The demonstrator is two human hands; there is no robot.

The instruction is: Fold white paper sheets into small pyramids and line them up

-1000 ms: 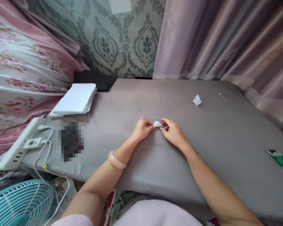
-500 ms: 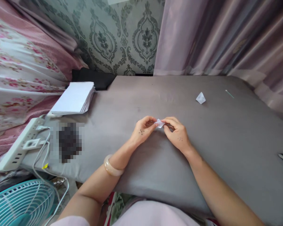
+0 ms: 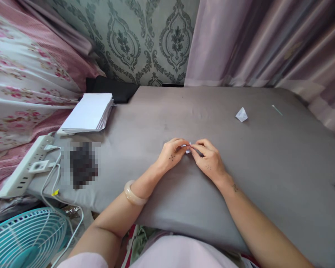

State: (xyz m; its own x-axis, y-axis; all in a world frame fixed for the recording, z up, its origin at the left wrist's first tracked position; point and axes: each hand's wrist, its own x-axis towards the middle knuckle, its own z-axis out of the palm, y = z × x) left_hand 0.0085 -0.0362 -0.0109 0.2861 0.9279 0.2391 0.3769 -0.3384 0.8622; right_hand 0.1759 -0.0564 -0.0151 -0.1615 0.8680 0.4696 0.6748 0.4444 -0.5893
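Observation:
A small piece of folded white paper [image 3: 187, 151] is pinched between my two hands, mostly covered by the fingers. My left hand [image 3: 173, 154] grips it from the left with thumb and forefinger. From the other side my right hand [image 3: 208, 158] pinches it, the thumb and forefinger tips meeting those of the left hand. Both hands are just over the middle of the grey-covered table [image 3: 145, 123]. Farther back to the right lies another folded white paper piece [image 3: 241, 115], pointed in shape.
A stack of white paper [image 3: 87, 111] lies at the back left, by a black folded item [image 3: 111, 88]. Near the left edge are a power strip [image 3: 28, 165] with cables and a blurred dark patch [image 3: 83, 165]. A teal fan [image 3: 30, 238] stands below; a thin green-white stick [image 3: 277, 109] lies far right.
My fingertips have closed together over the folded paper, hiding more of it. The right hand's thumb and forefinger have moved left to meet the left hand's. The view has shifted slightly.

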